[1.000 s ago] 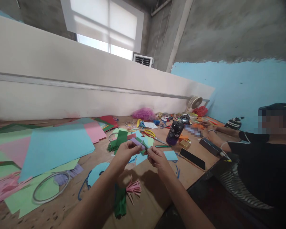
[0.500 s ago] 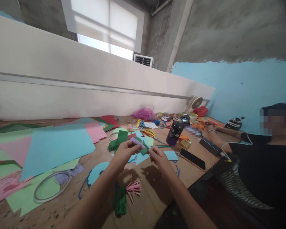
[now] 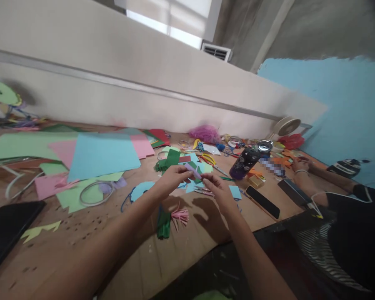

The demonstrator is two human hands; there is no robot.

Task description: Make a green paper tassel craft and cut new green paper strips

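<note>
The strip (image 3: 192,170) sits between the hands (image 3: 174,177) — sheets (image 3: 106,154) left, phone (image 3: 262,202) right.

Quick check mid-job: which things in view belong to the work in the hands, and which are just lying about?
Likely part of the job:
- purple paper strip at the left hand's fingertips
- yellow-handled scissors
- pink fringed paper
- light-blue sheet

Apparently just lying about:
- smartphone
- dark bottle
- fan
</note>
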